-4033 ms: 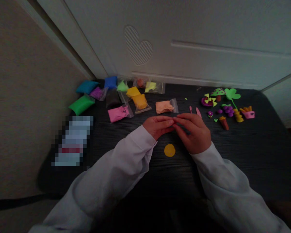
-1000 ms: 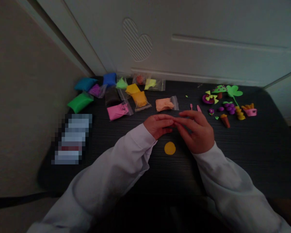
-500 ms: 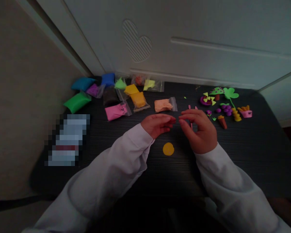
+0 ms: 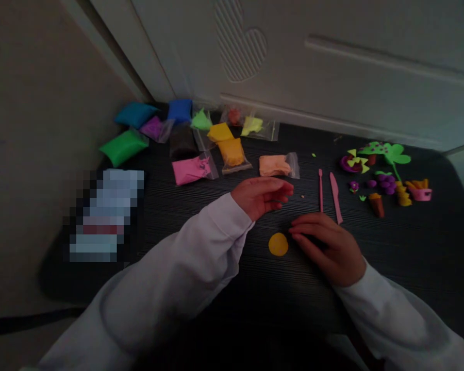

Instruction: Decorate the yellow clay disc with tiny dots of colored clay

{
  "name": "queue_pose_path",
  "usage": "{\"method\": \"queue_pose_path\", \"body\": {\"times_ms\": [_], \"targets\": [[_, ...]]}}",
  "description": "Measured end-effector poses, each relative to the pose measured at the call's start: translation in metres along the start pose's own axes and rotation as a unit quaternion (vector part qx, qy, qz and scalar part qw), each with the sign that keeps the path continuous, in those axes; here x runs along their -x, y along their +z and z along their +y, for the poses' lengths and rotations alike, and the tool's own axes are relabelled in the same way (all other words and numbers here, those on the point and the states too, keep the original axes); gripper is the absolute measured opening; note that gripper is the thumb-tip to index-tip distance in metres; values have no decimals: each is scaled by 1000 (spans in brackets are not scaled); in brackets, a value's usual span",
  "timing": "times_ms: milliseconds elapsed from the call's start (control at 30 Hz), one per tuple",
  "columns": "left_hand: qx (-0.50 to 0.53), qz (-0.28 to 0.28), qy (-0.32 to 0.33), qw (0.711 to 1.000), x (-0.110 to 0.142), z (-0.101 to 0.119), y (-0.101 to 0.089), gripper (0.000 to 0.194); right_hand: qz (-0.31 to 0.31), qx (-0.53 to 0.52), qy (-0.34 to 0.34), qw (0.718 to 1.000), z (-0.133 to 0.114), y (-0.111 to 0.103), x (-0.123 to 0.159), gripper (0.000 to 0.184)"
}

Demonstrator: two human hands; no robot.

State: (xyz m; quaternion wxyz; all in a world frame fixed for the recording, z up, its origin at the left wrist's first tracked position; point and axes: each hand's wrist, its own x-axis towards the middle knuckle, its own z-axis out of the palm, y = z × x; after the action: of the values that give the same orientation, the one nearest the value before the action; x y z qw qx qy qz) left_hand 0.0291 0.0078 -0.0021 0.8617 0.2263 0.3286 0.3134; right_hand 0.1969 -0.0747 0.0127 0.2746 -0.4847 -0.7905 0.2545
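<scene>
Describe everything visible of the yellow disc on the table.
The yellow disc is nearly round, thin-looking and matte, like soft clay, with no separate parts visible. It lies flat on the dark table, nearer the wearer than the left hand. The right hand is just beside its right edge; whether they touch is unclear.

passage: nearside of yellow disc [image 4: 278,244] | obstacles: left sleeve [image 4: 178,252], right hand [image 4: 332,250]

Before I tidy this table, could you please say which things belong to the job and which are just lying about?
Probably the job's: yellow disc, beside the right hand; pink stick; pink knife.
Probably just lying about: purple bunch, brown cone, pink cup.
</scene>
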Motion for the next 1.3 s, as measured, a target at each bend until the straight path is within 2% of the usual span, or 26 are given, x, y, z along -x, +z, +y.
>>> {"method": "queue_pose_path", "body": {"times_ms": [133, 267, 433, 767, 1167, 1300], "targets": [[9, -10, -4, 1000, 0, 2, 1, 13, -39, 27, -22, 999, 4, 2, 6, 21], [13, -5, -11, 1000, 1, 4, 2, 14, -46, 32, -54, 997, 2, 4, 7, 21], [5, 5, -16, 1000, 2, 6, 5, 15, -61, 32, -52, 996, -1, 4, 8, 20], [-4, 11, -21, 1000, 2, 7, 6, 15, -41, 39, -17, 998, -1, 3, 6, 18], [-5, 2, -19, 1000, 2, 6, 7, 16, -17, 57, -24, 998, 0, 4, 3, 18], [-4, -5, -14, 1000, 1, 5, 6, 16, -27, 46, -28, 998, -2, 8, 0, 18]]}}
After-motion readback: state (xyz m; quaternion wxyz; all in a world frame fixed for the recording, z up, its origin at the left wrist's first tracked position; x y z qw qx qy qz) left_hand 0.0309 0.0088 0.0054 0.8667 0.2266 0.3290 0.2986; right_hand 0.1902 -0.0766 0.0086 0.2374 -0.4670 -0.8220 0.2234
